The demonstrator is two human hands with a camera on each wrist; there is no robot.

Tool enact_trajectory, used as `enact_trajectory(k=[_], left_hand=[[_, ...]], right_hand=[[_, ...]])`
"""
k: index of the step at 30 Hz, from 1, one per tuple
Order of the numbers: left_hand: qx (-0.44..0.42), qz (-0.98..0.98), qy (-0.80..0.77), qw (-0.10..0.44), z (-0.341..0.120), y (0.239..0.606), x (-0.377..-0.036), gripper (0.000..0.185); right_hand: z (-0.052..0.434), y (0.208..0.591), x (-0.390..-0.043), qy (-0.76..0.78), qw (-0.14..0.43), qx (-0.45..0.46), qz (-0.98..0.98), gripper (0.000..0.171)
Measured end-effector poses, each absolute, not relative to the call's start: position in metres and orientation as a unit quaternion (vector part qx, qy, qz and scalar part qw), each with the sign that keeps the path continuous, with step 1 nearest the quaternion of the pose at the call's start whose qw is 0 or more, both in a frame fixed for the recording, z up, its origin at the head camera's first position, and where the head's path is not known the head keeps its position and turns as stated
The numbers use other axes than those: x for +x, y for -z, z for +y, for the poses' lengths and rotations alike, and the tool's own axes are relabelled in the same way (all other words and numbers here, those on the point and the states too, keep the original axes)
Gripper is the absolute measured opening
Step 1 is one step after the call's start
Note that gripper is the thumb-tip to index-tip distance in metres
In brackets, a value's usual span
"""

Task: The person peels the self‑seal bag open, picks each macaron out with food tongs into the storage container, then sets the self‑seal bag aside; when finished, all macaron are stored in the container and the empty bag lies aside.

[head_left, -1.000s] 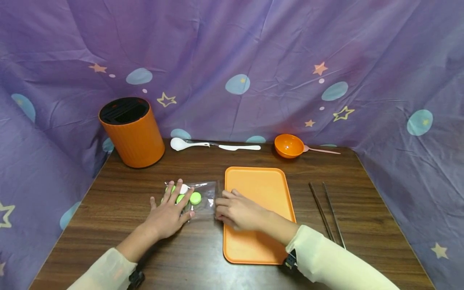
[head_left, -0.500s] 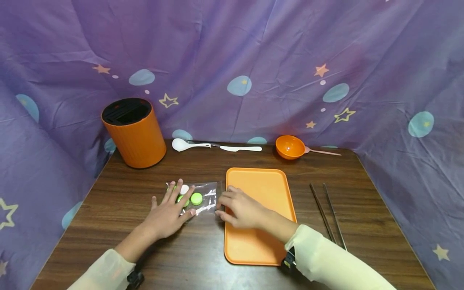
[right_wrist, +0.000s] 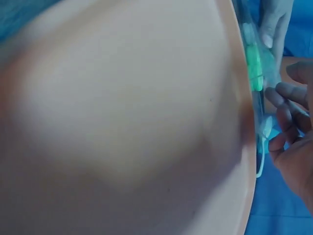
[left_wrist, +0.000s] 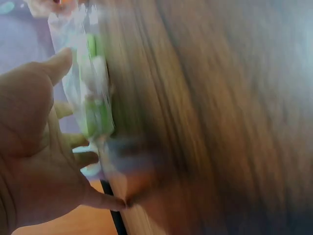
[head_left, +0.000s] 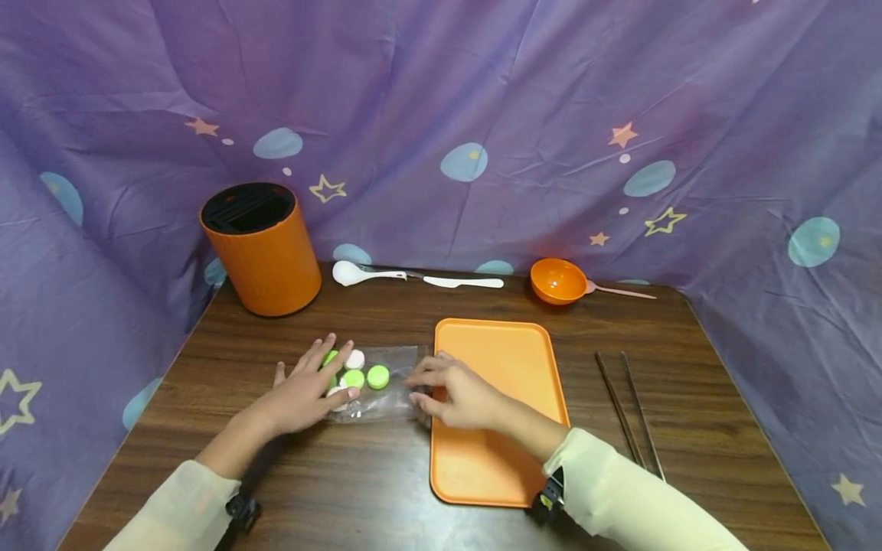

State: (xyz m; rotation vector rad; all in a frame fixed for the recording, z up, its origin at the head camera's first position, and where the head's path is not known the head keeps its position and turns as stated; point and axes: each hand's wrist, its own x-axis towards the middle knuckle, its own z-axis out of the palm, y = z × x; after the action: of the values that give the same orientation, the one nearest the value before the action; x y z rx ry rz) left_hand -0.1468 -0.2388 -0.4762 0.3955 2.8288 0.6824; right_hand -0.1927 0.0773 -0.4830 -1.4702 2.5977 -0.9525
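Observation:
A clear plastic bag (head_left: 403, 358) lies flat on the table, holding several round green (head_left: 377, 376) and white (head_left: 354, 359) pieces that look like small caps. Over its left part my left hand (head_left: 292, 399) is spread, fingers straight and hiding some pieces; the left wrist view shows the thumb beside the bag (left_wrist: 90, 73). At the bag's right end is my right hand (head_left: 467, 394), above the left edge of an orange tray (head_left: 492, 337). Its fingers are loosely bent, with thumb and fingertips apart. Whether they touch the plastic I cannot tell.
An orange knife block (head_left: 265, 264) stands back left. Along the back lie a white ladle (head_left: 347, 273), a white knife (head_left: 462, 282), an orange bowl (head_left: 558, 282) and a pink utensil (head_left: 623, 291), partly hidden by the bowl. Two thin metal rods (head_left: 644, 417) lie right of the tray.
My left hand has slid slightly left, uncovering more of the pieces. My right hand's bunched fingers have spread apart at the bag's end.

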Motion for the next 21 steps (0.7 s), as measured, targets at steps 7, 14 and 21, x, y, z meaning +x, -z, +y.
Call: enact_trajectory(k=[7,14,21], left_hand=[[0.153,0.95,-0.245,0.12,-0.257,0.474,-0.153,0.093],[0.177,0.933,-0.268,0.163,-0.277,0.47,-0.159,0.117],[0.192,0.931,-0.258,0.17,-0.285,0.471,-0.16,0.13]], right_hand=[[0.08,0.479,-0.191,0.337,-0.021,-0.482,0.808,0.023],[0.081,0.477,-0.19,0.353,-0.022,-0.48,0.803,0.024],[0.091,0.474,-0.186,0.355,-0.024,-0.483,0.8,0.028]])
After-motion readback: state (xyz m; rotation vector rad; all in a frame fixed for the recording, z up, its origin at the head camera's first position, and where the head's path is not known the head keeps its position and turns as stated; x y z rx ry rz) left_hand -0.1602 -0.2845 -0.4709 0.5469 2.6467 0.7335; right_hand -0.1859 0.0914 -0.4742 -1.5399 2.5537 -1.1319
